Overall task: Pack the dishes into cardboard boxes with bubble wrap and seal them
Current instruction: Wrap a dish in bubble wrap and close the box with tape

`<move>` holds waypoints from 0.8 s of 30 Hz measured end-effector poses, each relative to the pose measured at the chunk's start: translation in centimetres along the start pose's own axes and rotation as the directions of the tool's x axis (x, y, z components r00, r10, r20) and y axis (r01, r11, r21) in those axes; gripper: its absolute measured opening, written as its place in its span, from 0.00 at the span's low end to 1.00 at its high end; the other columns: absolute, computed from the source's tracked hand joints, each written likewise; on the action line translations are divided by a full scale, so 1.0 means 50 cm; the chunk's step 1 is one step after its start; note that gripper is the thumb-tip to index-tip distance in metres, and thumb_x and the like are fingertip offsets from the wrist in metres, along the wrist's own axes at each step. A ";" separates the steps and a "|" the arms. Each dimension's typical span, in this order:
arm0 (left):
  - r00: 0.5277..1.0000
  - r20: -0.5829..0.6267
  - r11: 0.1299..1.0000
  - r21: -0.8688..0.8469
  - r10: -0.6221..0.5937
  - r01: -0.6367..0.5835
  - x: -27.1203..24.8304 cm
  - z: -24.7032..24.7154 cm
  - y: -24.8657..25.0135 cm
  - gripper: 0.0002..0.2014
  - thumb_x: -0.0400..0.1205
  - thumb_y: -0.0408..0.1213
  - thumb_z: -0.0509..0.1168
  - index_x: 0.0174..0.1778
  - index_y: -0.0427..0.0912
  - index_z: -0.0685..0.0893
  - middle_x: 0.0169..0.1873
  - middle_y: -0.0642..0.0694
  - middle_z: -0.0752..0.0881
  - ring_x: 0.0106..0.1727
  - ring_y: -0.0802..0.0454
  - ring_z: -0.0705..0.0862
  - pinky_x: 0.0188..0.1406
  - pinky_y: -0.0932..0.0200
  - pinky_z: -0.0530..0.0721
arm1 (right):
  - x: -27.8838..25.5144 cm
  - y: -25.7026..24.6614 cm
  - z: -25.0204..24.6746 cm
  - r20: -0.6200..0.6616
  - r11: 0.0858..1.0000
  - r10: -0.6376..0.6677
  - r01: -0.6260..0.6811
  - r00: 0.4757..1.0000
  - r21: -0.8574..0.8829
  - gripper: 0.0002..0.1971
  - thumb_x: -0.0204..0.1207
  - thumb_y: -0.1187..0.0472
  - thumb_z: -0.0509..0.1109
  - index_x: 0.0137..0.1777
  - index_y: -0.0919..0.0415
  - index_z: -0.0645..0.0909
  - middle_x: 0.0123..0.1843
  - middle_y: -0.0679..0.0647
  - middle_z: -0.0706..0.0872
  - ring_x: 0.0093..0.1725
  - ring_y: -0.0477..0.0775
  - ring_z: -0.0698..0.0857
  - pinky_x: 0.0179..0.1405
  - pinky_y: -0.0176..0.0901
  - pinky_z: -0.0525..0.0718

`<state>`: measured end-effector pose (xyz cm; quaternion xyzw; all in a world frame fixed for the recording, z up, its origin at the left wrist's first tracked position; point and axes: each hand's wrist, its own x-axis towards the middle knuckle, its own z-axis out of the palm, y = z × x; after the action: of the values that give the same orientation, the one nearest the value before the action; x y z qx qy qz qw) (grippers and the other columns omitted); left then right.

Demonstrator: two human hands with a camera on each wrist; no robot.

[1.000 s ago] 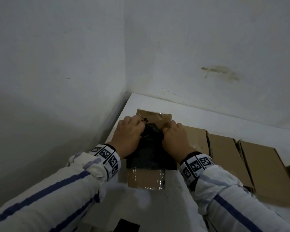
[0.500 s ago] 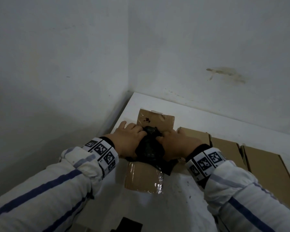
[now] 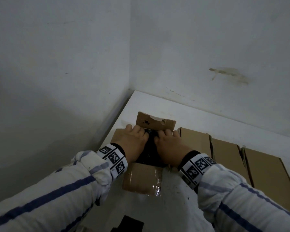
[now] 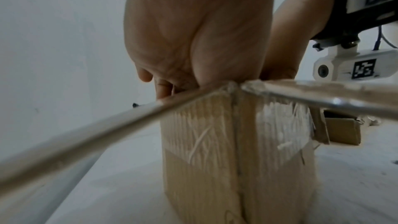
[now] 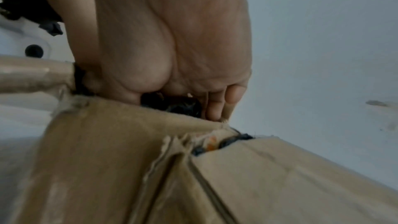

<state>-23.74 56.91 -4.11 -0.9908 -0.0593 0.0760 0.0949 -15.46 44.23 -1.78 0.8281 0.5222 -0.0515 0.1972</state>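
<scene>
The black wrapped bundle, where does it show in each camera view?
Head: black bundle centre, between both hands, inside the open cardboard box.
Left wrist: not visible, hidden by the box wall.
Right wrist: dark patch under the right hand.
Shared landmark: the box's taped corner.

no readable text, only coded wristband (image 3: 114, 157) squares

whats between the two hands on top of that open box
A black wrapped bundle lies between the left hand and the right hand, going down into the open box. The head view shows it best.
</scene>
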 end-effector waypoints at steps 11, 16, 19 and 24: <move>0.999 0.023 0.999 -0.027 0.025 -0.024 -0.006 -0.010 -0.001 0.22 0.80 0.36 0.61 0.71 0.42 0.69 0.67 0.43 0.73 0.69 0.43 0.67 0.68 0.45 0.61 | 0.038 -0.016 -0.011 0.150 0.985 -0.089 0.065 0.985 0.158 0.29 0.76 0.59 0.66 0.75 0.66 0.63 0.69 0.64 0.71 0.67 0.64 0.73 0.69 0.56 0.73; 0.991 0.122 0.975 -0.223 0.048 -0.020 0.006 -0.022 -0.028 0.28 0.76 0.39 0.65 0.73 0.45 0.68 0.69 0.45 0.70 0.68 0.44 0.68 0.62 0.51 0.66 | 0.044 -0.004 -0.006 0.143 0.963 -0.096 0.055 0.985 0.263 0.37 0.71 0.59 0.72 0.77 0.63 0.60 0.69 0.62 0.69 0.69 0.63 0.72 0.70 0.55 0.74; 0.994 0.097 0.990 -0.136 0.047 -0.034 0.006 -0.020 -0.030 0.26 0.77 0.38 0.62 0.74 0.47 0.69 0.71 0.47 0.69 0.68 0.43 0.68 0.65 0.48 0.67 | 0.035 -0.008 0.000 0.132 0.982 -0.099 0.076 0.986 0.171 0.37 0.72 0.56 0.70 0.78 0.63 0.59 0.69 0.62 0.70 0.69 0.63 0.72 0.71 0.56 0.71; 1.000 0.017 0.995 -0.103 -0.005 0.006 0.002 -0.011 -0.027 0.20 0.79 0.34 0.59 0.69 0.46 0.72 0.66 0.47 0.75 0.66 0.43 0.69 0.64 0.44 0.64 | 0.012 0.038 -0.040 0.160 0.942 -0.094 0.035 0.983 0.334 0.17 0.76 0.64 0.65 0.65 0.64 0.71 0.62 0.60 0.77 0.60 0.62 0.80 0.52 0.49 0.76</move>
<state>-23.71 58.13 -3.31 -0.9935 -0.0666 0.0808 0.0436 -13.73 44.78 0.39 0.8242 0.5139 -0.2166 0.0988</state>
